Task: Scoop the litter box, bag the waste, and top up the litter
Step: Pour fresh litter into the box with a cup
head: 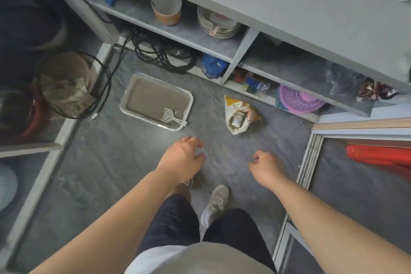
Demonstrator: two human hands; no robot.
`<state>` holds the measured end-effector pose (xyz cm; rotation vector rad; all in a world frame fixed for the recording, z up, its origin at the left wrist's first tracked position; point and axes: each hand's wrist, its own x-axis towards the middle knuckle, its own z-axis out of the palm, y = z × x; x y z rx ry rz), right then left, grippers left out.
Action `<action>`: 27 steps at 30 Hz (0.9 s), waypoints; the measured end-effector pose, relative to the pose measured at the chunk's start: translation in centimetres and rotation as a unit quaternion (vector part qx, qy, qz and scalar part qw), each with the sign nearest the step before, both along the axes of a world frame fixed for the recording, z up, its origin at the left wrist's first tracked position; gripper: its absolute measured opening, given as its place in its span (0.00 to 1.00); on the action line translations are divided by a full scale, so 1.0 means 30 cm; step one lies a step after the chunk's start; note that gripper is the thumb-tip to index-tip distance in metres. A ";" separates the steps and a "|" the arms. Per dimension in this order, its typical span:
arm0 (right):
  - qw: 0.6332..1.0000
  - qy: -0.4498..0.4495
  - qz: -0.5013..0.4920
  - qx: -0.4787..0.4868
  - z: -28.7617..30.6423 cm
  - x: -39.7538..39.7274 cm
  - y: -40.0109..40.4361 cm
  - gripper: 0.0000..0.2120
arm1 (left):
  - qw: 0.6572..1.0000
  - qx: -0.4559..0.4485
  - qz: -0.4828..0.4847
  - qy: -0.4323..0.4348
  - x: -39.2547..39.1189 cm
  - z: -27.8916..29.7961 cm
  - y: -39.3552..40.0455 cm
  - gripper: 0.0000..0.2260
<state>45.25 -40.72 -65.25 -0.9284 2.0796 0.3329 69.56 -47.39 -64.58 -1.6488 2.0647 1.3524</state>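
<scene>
A white litter box [131, 89] filled with grey-brown litter lies on the floor ahead of me. A white slotted scoop [169, 116] rests in its near right corner, handle over the rim. To the right stands an open yellow and white bag [231, 104] with rubbish and a small bottle inside. My left hand [181, 159] hangs above the floor just in front of the box, fingers loosely curled, holding nothing. My right hand [265, 168] hovers further right, below the bag, fingers loosely curled and empty.
Grey shelves [235, 51] behind the box hold a tin [166, 8], stacked plates [216, 23] and a purple basket [298, 99]. Black cables [160, 53] coil on the floor behind the box. A bagged bin [66, 87] stands left. A red object [378, 155] lies right, past a door track.
</scene>
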 end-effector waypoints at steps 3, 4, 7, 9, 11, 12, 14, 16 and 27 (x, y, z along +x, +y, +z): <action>1.000 -0.007 -0.019 -0.003 -0.073 -0.014 0.011 0.15 | 1.000 0.015 -0.025 -0.011 -0.038 -0.064 0.029 0.14; 1.000 -0.011 -0.022 0.002 -0.091 -0.021 0.018 0.14 | 0.999 0.024 -0.037 -0.017 -0.053 -0.077 0.045 0.14; 0.999 -0.025 -0.023 0.007 -0.116 -0.053 0.049 0.13 | 0.996 0.040 -0.074 -0.037 -0.111 -0.080 0.095 0.15; 0.999 -0.037 -0.031 -0.006 -0.120 -0.077 0.070 0.15 | 0.995 0.038 -0.078 -0.038 -0.159 -0.074 0.124 0.15; 0.997 -0.050 -0.049 -0.025 -0.117 -0.105 0.087 0.18 | 0.997 0.038 -0.068 -0.027 -0.214 -0.061 0.147 0.15; 0.996 -0.058 -0.062 -0.030 -0.114 -0.121 0.095 0.18 | 0.997 0.039 -0.061 -0.020 -0.241 -0.055 0.156 0.15; 0.993 -0.069 -0.086 -0.042 -0.112 -0.148 0.118 0.19 | 0.998 0.040 -0.050 -0.007 -0.291 -0.053 0.169 0.15; 0.990 -0.076 -0.107 -0.053 -0.134 -0.175 0.128 0.19 | 0.998 0.030 -0.052 0.002 -0.337 -0.081 0.159 0.14; 0.979 -0.077 -0.171 -0.084 -0.854 -0.300 -0.095 0.15 | 0.990 0.012 -0.137 -0.036 -0.565 -0.825 -0.170 0.16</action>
